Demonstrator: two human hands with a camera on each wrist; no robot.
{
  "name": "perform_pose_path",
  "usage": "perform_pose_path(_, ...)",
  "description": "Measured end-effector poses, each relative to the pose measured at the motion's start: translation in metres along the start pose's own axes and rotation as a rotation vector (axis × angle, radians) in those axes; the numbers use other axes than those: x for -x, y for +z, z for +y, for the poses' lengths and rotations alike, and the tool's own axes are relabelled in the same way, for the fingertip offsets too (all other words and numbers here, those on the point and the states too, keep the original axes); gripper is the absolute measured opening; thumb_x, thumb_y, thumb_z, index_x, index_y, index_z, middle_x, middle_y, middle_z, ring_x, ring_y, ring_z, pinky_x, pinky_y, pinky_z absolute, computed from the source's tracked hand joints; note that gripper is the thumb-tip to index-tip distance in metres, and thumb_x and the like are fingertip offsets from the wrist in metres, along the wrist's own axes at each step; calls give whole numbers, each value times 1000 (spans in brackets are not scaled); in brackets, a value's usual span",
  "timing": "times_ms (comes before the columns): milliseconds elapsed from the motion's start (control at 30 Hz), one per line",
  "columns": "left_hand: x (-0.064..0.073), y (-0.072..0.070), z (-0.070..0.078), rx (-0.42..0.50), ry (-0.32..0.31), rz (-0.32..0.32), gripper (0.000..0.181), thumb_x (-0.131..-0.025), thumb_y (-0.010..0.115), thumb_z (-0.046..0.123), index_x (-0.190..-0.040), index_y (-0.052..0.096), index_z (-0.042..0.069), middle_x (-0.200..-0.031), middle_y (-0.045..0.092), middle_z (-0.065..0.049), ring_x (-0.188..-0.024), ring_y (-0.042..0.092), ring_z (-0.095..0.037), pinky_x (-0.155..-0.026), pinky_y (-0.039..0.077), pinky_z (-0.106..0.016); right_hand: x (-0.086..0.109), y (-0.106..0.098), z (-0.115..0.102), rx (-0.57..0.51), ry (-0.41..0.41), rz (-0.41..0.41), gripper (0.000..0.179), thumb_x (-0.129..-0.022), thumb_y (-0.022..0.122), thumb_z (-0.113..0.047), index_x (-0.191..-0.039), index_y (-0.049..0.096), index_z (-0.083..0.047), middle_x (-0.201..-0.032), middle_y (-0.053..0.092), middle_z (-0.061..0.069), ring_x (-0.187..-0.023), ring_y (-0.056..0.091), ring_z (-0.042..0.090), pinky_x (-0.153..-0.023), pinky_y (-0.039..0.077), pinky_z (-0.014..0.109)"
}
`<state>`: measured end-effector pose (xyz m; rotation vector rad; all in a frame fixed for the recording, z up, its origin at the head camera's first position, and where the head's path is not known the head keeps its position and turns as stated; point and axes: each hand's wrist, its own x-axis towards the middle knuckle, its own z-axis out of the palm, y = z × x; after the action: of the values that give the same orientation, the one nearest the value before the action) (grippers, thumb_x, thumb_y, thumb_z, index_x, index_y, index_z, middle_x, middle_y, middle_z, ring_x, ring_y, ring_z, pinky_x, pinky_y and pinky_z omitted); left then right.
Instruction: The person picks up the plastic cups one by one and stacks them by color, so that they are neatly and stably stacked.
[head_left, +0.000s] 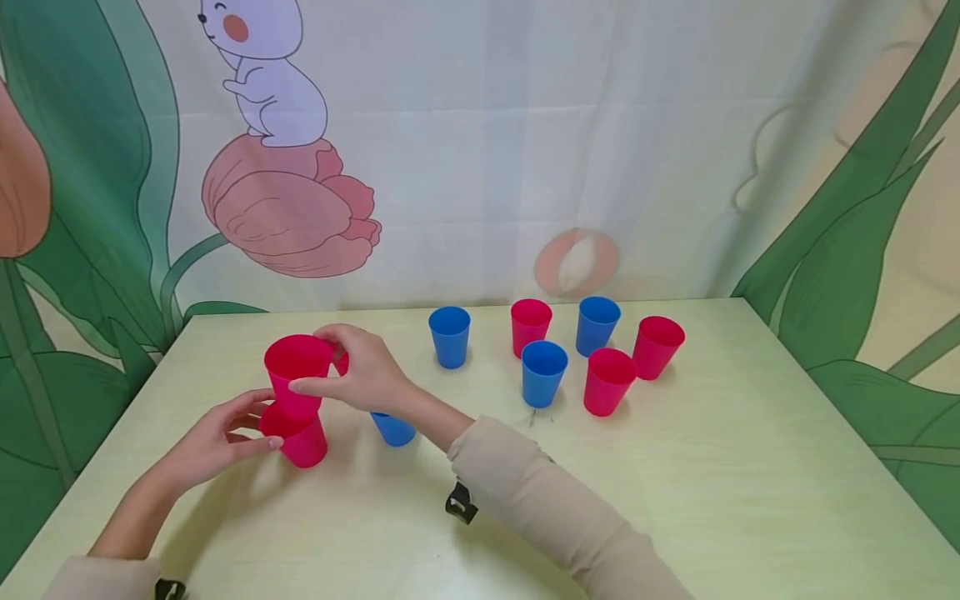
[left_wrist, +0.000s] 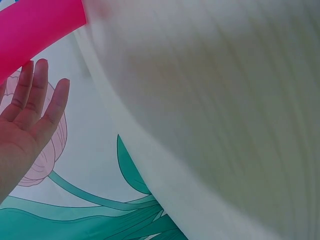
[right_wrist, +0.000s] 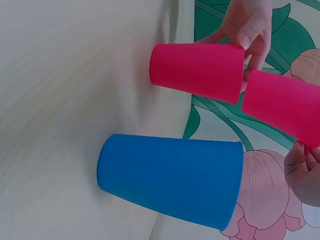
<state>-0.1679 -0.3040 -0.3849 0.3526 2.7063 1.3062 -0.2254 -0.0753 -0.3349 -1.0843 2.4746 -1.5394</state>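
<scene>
- Evidently, the right hand (head_left: 367, 367) pinched the upper red cup (head_left: 294, 398), which hung mouth up, base downward, its long axis nearly vertical.
- Below, the lower red cup (head_left: 306, 444) stood upright on the table (head_left: 720, 500), gripped near its rim by the left hand (head_left: 213, 446); contact between the two cups was unclear.
- Just beside, a blue cup (head_left: 393, 431) stood partly behind the right forearm.
- Rightward, six more cups stood mouth up on the pale tabletop.
- Behind hung a cloth (head_left: 637, 125) printed with green leaves and pink flowers.
</scene>
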Motion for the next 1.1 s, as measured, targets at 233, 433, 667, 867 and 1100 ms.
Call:
perform_pose_path(233, 1, 0, 0, -11, 12, 5, 67, -79, 70, 14, -133, 35, -1, -119, 48, -24, -100, 52, -34, -68, 51, -26, -4, 5, -1, -3, 14, -47, 60, -75, 74, -29, -124, 48, -7, -105, 54, -4, -89, 47, 4, -66, 45, 15)
perform_pose_path(433, 1, 0, -1, -17, 42, 13, 62, -79, 70, 12, -131, 39, -1, -116, 51, -22, -98, 53, -32, -68, 51, -27, -6, 9, -2, 16, 46, -95, 63, -76, 74, -29, -127, 46, -6, -108, 53, -4, -91, 45, 3, -66, 45, 14)
perform_pose_path(667, 1, 1, -2, -14, 69, 19, 62, -77, 71, 10, -130, 40, 0, -113, 53, -19, -97, 52, -31, -69, 51, -27, -6, 12, -1, 90, 52, -157, 63, -74, 76, -29, -127, 47, -9, -109, 53, -5, -91, 45, 2, -65, 44, 12)
perform_pose_path(867, 0, 1, -2, -12, 63, 17, 63, -76, 72, 12, -130, 41, -1, -112, 53, -19, -97, 52, -31, -70, 51, -28, -7, 16, 1, 138, 85, -184, 65, -72, 76, -30, -127, 47, -11, -110, 53, -6, -92, 46, 2, -64, 43, 12)
perform_pose_path(1100, 1, 1, -1, 0, 53, 9, 65, -77, 72, 14, -131, 39, -1, -112, 52, -19, -96, 52, -31, -69, 51, -28, -9, 22, 5, 166, 120, -217, 65, -71, 77, -31, -126, 48, -12, -109, 54, -7, -94, 48, 5, -63, 43, 12)
